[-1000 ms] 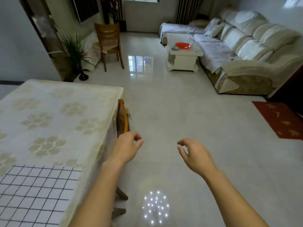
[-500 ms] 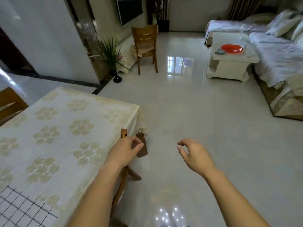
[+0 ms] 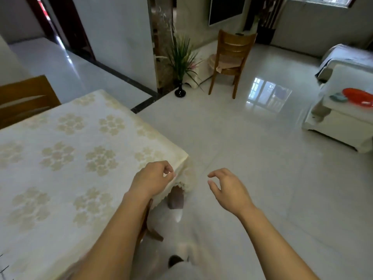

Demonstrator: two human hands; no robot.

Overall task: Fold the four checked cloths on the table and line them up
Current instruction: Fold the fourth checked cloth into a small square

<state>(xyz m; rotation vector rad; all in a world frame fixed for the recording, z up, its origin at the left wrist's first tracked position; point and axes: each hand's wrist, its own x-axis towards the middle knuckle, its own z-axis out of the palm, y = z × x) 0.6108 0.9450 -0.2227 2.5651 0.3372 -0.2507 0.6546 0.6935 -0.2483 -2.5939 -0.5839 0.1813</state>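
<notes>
The table [image 3: 60,158] carries a cream cloth with pale flower prints and fills the left of the view. Only a sliver of a white checked cloth [image 3: 3,268] with dark lines shows at the bottom left edge. My left hand [image 3: 153,178] hovers over the table's near right corner, fingers loosely curled, holding nothing. My right hand [image 3: 228,188] hangs over the floor to the right of the table, fingers apart and curved, also holding nothing. The other checked cloths are out of view.
A wooden chair [image 3: 22,98] stands at the table's far left side, another wooden chair [image 3: 230,57] by the far wall. A potted plant [image 3: 180,63] sits beside a pillar. A white coffee table [image 3: 343,122] with a red plate [image 3: 357,97] stands at right.
The view has swung left and up, so the checked cloth has slid almost out of frame at bottom left. Both hands keep the same loose pose.
</notes>
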